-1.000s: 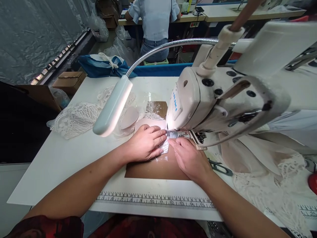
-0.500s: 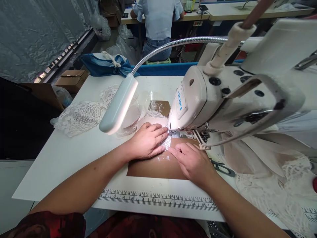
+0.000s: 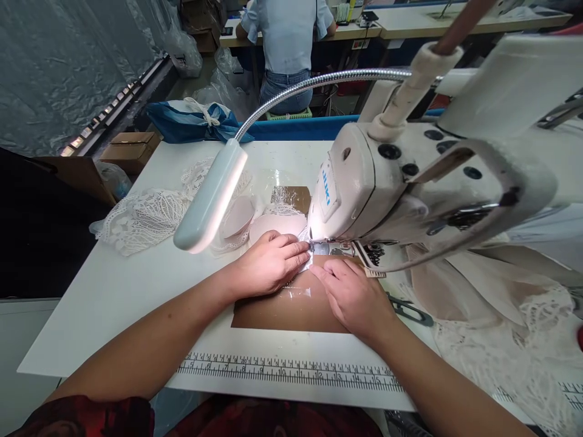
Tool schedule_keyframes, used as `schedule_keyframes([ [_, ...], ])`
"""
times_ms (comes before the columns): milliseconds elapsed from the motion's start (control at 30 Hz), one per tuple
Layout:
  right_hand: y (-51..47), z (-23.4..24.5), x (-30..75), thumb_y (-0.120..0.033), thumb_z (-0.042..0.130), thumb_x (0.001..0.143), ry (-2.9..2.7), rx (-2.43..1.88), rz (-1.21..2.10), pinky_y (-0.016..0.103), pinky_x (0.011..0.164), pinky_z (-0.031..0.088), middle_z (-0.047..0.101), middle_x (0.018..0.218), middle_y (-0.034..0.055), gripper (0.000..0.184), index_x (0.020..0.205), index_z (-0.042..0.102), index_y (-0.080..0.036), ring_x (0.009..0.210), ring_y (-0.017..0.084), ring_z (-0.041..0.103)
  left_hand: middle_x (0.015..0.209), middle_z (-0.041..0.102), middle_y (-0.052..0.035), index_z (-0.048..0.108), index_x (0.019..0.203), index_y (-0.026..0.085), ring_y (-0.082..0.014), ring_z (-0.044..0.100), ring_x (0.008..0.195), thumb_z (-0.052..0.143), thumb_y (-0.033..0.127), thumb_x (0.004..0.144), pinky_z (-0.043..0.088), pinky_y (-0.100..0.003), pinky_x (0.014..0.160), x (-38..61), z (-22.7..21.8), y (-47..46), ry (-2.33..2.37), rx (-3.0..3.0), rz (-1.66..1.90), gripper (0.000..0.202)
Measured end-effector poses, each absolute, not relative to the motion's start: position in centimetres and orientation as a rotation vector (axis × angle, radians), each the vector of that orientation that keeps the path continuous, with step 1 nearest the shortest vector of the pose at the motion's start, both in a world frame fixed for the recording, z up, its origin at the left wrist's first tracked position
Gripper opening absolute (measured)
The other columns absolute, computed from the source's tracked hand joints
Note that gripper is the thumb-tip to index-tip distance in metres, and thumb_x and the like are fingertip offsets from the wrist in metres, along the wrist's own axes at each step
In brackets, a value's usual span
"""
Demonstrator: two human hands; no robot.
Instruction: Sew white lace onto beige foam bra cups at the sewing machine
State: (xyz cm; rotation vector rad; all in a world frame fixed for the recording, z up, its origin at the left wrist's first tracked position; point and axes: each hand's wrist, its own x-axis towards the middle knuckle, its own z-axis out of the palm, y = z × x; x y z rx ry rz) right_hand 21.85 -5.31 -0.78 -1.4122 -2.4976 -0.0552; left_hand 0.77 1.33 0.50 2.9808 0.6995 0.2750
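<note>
Left fingers (image 3: pixel 294 251) extended on lace (image 3: pixel 305 264), right fingers (image 3: pixel 323 276) half-curled, grip unclear, sewing machine (image 3: pixel 348 188) ahead, lamp (image 3: pixel 210 197) left

We can't see much of the white piece (image 3: pixel 305 265) tbh, the left hand (image 3: pixel 272 263) hides it, and the sewing machine (image 3: pixel 382 191) runs off right.

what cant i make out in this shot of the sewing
Lace piece: head view, partly covered by the left hand.
Needle tip: head view, too small under the sewing machine.
Red object: head view, cut off by the right edge.
Co-worker: head view, top edge cuts off the head.
</note>
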Motion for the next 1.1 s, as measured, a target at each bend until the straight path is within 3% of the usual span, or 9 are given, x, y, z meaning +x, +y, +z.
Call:
schedule_keyframes([
  [200,-4.9,-0.8,21.4,-0.006,0.046,0.081,-2.453,-1.576,-0.118,0.028,0.063,0.038,0.065,0.081,0.0065,0.044,0.116,0.066,-0.023,0.077,0.019,0.055,0.132,0.058,-0.0094,0.059,0.123,0.016,-0.0246,0.049,0.114,0.036,0.023,0.098,0.037,-0.039,0.093,0.8,0.6,1.5,0.762,2.959,0.293,0.034],
  [367,-4.9,-1.0,21.7,-0.006,0.046,0.081,-2.419,-1.625,0.021,0.027,0.06,0.038,0.066,0.083,0.005,0.048,0.121,0.064,-0.025,0.077,0.018,0.056,0.129,0.059,-0.0107,0.058,0.124,0.016,-0.0262,0.048,0.116,0.036,0.027,0.098,0.037,-0.04,0.092,1.0,0.8,1.7,0.853,2.916,0.284,0.035],
  [667,-5.1,-0.8,22.1,-0.01,0.046,0.083,-2.379,-1.563,0.093,0.028,0.06,0.039,0.068,0.09,0.0043,0.042,0.118,0.065,-0.024,0.078,0.018,0.058,0.13,0.055,-0.0139,0.052,0.129,0.015,-0.0328,0.041,0.124,0.037,0.036,0.097,0.037,-0.044,0.092,0.7,0.7,1.7,0.954,2.996,0.203,0.041],
  [833,-5.2,-1.0,22.6,-0.014,0.045,0.087,-2.386,-1.48,0.027,0.028,0.06,0.041,0.069,0.094,0.0059,0.036,0.116,0.066,-0.018,0.075,0.017,0.06,0.122,0.059,-0.0145,0.054,0.126,0.013,-0.0312,0.052,0.108,0.04,0.055,0.093,0.045,-0.039,0.076,0.3,3.0,0.3,1.117,2.895,0.036,0.055],
  [967,-5.4,-1.0,23.3,-0.015,0.045,0.088,-2.384,-1.462,-0.04,0.028,0.06,0.041,0.07,0.091,0.0062,0.032,0.11,0.069,-0.017,0.07,0.017,0.059,0.107,0.065,-0.0106,0.059,0.117,0.014,-0.0241,0.058,0.094,0.04,0.048,0.095,0.048,-0.034,0.077,0.0,4.7,-0.7,1.026,2.763,-0.024,0.045],
  [1100,-5.8,-0.6,23.8,-0.019,0.046,0.09,-2.385,-1.418,-0.022,0.028,0.065,0.042,0.07,0.086,0.0061,0.03,0.11,0.068,-0.017,0.073,0.017,0.06,0.107,0.063,-0.0117,0.06,0.116,0.013,-0.0231,0.059,0.096,0.043,0.042,0.095,0.048,-0.034,0.082,0.5,4.0,-1.1,0.917,2.769,0.1,0.04],
])
